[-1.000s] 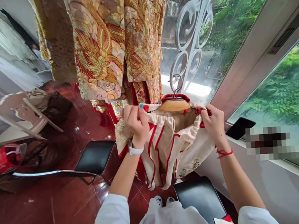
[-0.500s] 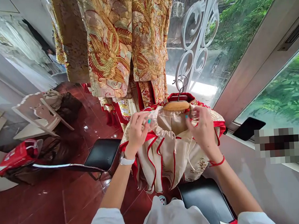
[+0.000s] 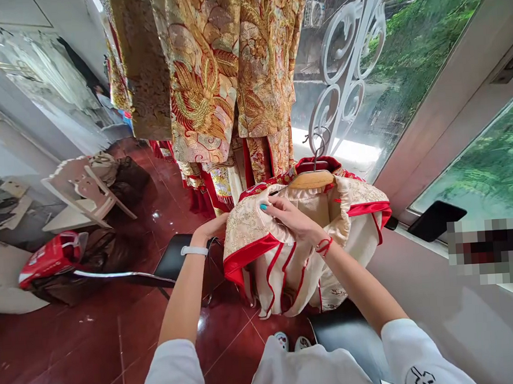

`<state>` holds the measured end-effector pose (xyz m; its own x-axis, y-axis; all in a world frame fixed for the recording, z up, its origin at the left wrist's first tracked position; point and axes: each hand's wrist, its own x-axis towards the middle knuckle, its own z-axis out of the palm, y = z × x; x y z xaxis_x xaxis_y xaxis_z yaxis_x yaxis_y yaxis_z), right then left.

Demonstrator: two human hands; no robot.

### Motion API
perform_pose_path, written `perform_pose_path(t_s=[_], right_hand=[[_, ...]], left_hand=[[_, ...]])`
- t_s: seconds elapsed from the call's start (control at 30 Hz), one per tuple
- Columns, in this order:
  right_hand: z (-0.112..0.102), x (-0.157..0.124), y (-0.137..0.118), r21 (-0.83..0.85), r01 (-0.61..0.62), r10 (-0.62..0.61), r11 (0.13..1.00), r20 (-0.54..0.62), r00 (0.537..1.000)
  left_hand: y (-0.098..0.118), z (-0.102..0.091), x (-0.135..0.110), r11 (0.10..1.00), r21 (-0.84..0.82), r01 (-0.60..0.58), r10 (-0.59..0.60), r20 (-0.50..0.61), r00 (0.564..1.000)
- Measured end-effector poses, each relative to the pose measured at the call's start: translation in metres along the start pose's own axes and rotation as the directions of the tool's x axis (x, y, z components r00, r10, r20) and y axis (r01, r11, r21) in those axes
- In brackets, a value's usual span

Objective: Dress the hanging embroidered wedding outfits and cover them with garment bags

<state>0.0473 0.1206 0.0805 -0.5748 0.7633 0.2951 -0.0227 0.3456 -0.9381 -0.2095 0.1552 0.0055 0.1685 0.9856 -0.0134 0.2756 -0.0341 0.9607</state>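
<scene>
A cream embroidered jacket [image 3: 250, 227] with red satin edging hangs with cream, red-piped panels below it. Its wooden hanger [image 3: 311, 180] shows at the neck, with a metal hook above. My right hand [image 3: 295, 217] reaches across the front, its thumb and fingers closed on the jacket's upper edge at the left shoulder. A gathered cream satin band [image 3: 343, 210] hangs loose at the right of the opening. My left hand [image 3: 215, 224] is at the outer left side of the jacket, its fingers hidden behind the cloth.
Gold and red embroidered garments [image 3: 204, 91] hang just beyond. A black chair [image 3: 173, 258] stands at left, another black seat [image 3: 347, 337] below the jacket. A phone [image 3: 436, 220] leans by the window at right. A red bag [image 3: 49, 257] lies further left.
My right hand has left the right side of the neck and crossed to the left shoulder. My left hand has moved outward behind the jacket's edge. The left shoulder cloth now lies spread forward.
</scene>
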Motion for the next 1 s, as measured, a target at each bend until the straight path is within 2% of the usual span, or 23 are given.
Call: perform_pose_path(t_s=[0.1,0.2,0.27,0.33,0.4,0.47,0.53,0.6,0.67,0.73,0.8,0.9,1.0], right_hand=[[0.001,-0.006,-0.014,-0.137,-0.006,0.006,0.991,-0.004,1.0],[0.007,-0.003,-0.019,-0.17,-0.084,0.075,0.982,-0.059,0.995],[0.006,0.003,-0.02,-0.17,-0.119,0.112,0.978,-0.046,0.993],[0.001,0.009,-0.022,-0.196,-0.112,0.109,0.974,-0.023,0.994],[-0.007,0.013,-0.026,-0.259,-0.102,0.103,0.96,-0.01,0.995],[-0.013,0.012,-0.031,-0.361,-0.075,0.07,0.93,-0.028,0.997],[-0.01,0.008,-0.034,-0.454,-0.04,-0.019,0.89,-0.124,0.992],[0.0,0.003,-0.033,-0.49,-0.04,-0.119,0.871,-0.289,0.95],[0.014,0.001,-0.028,-0.441,-0.068,-0.151,0.895,-0.442,0.884],[0.023,0.002,-0.023,-0.31,-0.054,-0.115,0.949,-0.503,0.857],[0.026,0.004,-0.02,-0.133,-0.014,-0.05,0.991,-0.467,0.883],[0.024,0.001,-0.023,0.103,-0.008,0.045,0.995,-0.362,0.931],[0.026,-0.007,-0.024,0.259,-0.012,0.101,0.966,-0.333,0.937]], left_hand=[[-0.009,0.012,-0.005,0.993,-0.071,0.095,-0.086,0.118,0.989],[-0.009,0.018,-0.008,0.982,-0.135,0.13,-0.11,0.147,0.983],[-0.004,0.017,-0.01,0.986,-0.147,0.075,-0.073,0.015,0.997],[0.006,0.015,-0.015,0.994,-0.103,-0.028,0.005,-0.215,0.977],[0.018,0.015,-0.023,0.992,-0.02,-0.127,0.104,-0.455,0.884],[0.03,0.018,-0.032,0.977,0.08,-0.198,0.205,-0.612,0.764],[0.04,0.022,-0.041,0.943,0.226,-0.243,0.331,-0.699,0.634],[0.045,0.025,-0.047,0.89,0.383,-0.248,0.454,-0.703,0.547],[0.048,0.024,-0.052,0.825,0.513,-0.238,0.559,-0.675,0.481],[0.049,0.021,-0.054,0.783,0.572,-0.245,0.615,-0.648,0.45],[0.05,0.019,-0.056,0.774,0.573,-0.268,0.628,-0.642,0.44],[0.056,0.019,-0.057,0.792,0.521,-0.318,0.61,-0.657,0.444],[0.068,0.021,-0.058,0.801,0.48,-0.359,0.598,-0.676,0.431]])
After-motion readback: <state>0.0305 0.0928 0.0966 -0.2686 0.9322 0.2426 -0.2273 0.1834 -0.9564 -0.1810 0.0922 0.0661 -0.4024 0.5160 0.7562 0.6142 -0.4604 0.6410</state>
